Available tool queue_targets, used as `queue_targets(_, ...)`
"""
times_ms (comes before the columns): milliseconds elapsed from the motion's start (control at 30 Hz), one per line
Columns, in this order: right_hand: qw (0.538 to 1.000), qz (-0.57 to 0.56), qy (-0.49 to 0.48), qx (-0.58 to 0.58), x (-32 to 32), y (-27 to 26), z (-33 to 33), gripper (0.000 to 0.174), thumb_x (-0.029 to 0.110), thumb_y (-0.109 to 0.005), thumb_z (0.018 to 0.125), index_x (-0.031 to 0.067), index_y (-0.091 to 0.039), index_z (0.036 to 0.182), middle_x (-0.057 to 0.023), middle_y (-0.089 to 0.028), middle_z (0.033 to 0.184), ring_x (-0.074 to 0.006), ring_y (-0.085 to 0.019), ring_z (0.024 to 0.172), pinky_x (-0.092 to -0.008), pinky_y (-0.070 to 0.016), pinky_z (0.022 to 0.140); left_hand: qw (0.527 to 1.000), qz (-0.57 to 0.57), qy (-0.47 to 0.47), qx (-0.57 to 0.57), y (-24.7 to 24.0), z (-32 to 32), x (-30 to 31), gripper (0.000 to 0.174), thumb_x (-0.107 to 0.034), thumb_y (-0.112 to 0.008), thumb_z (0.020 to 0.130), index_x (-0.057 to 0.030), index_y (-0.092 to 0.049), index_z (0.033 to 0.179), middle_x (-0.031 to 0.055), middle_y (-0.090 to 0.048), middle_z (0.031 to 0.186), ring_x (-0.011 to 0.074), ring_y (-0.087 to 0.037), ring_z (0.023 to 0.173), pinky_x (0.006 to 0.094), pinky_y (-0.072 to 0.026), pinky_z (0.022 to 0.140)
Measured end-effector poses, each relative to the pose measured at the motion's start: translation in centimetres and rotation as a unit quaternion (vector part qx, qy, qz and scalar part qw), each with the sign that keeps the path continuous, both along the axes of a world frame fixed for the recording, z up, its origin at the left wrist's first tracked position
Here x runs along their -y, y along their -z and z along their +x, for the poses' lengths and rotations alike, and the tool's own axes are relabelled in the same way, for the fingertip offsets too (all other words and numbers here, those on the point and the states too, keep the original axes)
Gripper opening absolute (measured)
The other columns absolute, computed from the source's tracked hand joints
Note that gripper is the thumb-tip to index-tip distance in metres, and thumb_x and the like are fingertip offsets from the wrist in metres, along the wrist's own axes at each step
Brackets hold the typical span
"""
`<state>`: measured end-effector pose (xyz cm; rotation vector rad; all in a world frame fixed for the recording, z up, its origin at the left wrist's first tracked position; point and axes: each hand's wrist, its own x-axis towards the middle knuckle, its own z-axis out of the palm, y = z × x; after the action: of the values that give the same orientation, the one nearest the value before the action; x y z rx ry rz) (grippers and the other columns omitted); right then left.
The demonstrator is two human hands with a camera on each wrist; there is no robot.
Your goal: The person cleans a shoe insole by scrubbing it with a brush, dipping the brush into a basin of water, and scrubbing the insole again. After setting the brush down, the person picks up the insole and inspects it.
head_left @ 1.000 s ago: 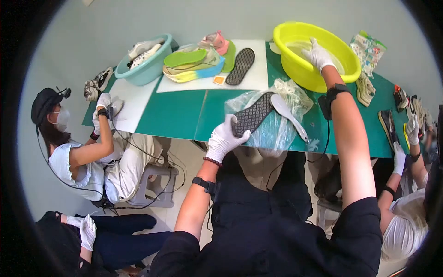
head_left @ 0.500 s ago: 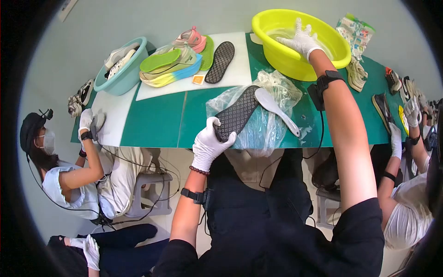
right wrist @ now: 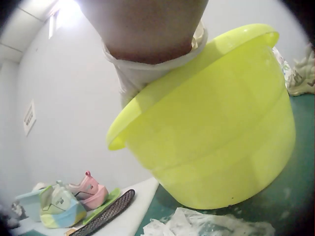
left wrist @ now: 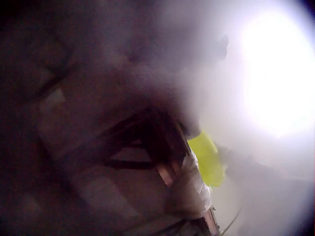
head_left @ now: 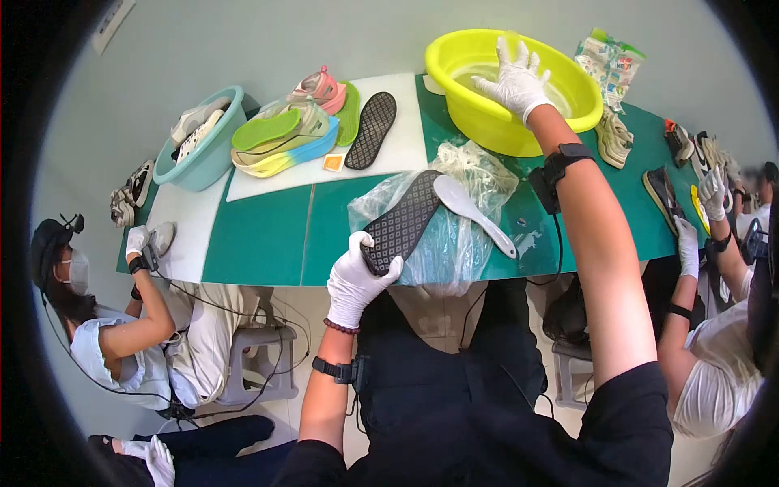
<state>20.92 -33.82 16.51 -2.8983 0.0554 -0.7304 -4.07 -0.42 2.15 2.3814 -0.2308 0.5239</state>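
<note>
My gloved left hand (head_left: 357, 277) pinches the heel end of a black insole (head_left: 403, 221) with a diamond pattern. The insole lies slanted over a crumpled clear plastic bag (head_left: 462, 252) at the table's front edge. Against its upper end rests a white long-handled tool (head_left: 473, 213) with an oval head. Over the yellow basin (head_left: 513, 130), which has cloudy water in it, my gloved right hand (head_left: 521, 81) spreads its fingers. In the right wrist view the basin's wall (right wrist: 221, 128) hides most of that hand. The left wrist view is hazy and shows no hand clearly.
On a white board stand a multicoloured shoe (head_left: 292, 142), a green insole (head_left: 348, 114) and another black insole (head_left: 372, 130). A light blue basin (head_left: 203, 154) holds shoes at the left. A beige shoe (head_left: 614, 138) stands right of the yellow basin. People sit at both sides.
The right hand's fingers have spread from a more gathered pose over the yellow basin. The left hand keeps hold of the insole. The head view has shifted slightly.
</note>
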Motion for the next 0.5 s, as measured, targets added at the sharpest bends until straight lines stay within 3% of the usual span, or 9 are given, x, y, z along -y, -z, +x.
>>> queue_targets(67, 0.999, 0.026, -0.014, 0.04, -0.1, -0.1, -0.1, 0.096, 0.056, -0.07, 0.081, 0.0197, -0.03, 0.161, -0.0258, -0.026, 0.163, -0.0498, -0.026, 0.149, -0.0652, -0.0236, 0.118, 1.0, 0.0, -0.001, -0.004, -0.1, -0.1, 0.0, 0.061, -0.04, -0.087, 0.074, -0.0111, -0.048, 0.11, 0.0157, -0.065, 0.079, 0.039, -0.069, 0.07, 0.0448, -0.0552, 0.062)
queue_targets(167, 0.995, 0.05, -0.047, 0.075, -0.2, -1.3, -1.1, 0.07, 0.036, -0.073, 0.081, 0.0135, -0.051, 0.144, -0.0253, -0.047, 0.145, -0.0438, -0.051, 0.131, -0.0519, -0.0434, 0.108, 1.0, 0.001, 0.0, 0.002, 0.1, 0.0, 0.0, 0.061, -0.04, -0.087, 0.074, -0.011, -0.048, 0.11, 0.0158, -0.065, 0.079, 0.0391, -0.069, 0.07, 0.0447, -0.0551, 0.062)
queue_targets(267, 0.988, 0.058, -0.083, 0.117, -0.1, -0.9, -0.9, 0.041, 0.026, -0.071, 0.084, 0.0098, -0.063, 0.12, -0.0226, -0.063, 0.122, -0.038, -0.064, 0.11, -0.0431, -0.0525, 0.094, 1.0, 0.006, -0.008, 0.011, -0.2, -0.1, 0.1, 0.057, -0.04, -0.086, 0.074, -0.0119, -0.05, 0.109, 0.0138, -0.066, 0.075, 0.0358, -0.069, 0.066, 0.0428, -0.0565, 0.059)
queue_targets(367, 0.987, 0.065, -0.095, 0.113, -0.2, -1.5, -1.8, 0.023, 0.028, -0.067, 0.086, 0.0085, -0.069, 0.099, -0.0193, -0.071, 0.098, -0.037, -0.069, 0.093, -0.0429, -0.0554, 0.083, 1.0, -0.006, -0.003, -0.01, -0.2, -0.2, 0.1, 0.061, -0.04, -0.088, 0.074, -0.0106, -0.049, 0.111, 0.0157, -0.066, 0.08, 0.0386, -0.07, 0.072, 0.0441, -0.0554, 0.064)
queue_targets(500, 0.99, 0.021, -0.038, 0.134, -0.9, -2.1, -2.6, 0.024, 0.032, -0.063, 0.088, 0.0106, -0.074, 0.085, -0.0155, -0.073, 0.084, -0.0368, -0.07, 0.083, -0.0457, -0.056, 0.077, 1.0, -0.002, -0.004, -0.001, -0.1, -0.2, 0.1, 0.061, -0.039, -0.088, 0.074, -0.0103, -0.05, 0.112, 0.0159, -0.066, 0.081, 0.0382, -0.07, 0.073, 0.0434, -0.0557, 0.064)
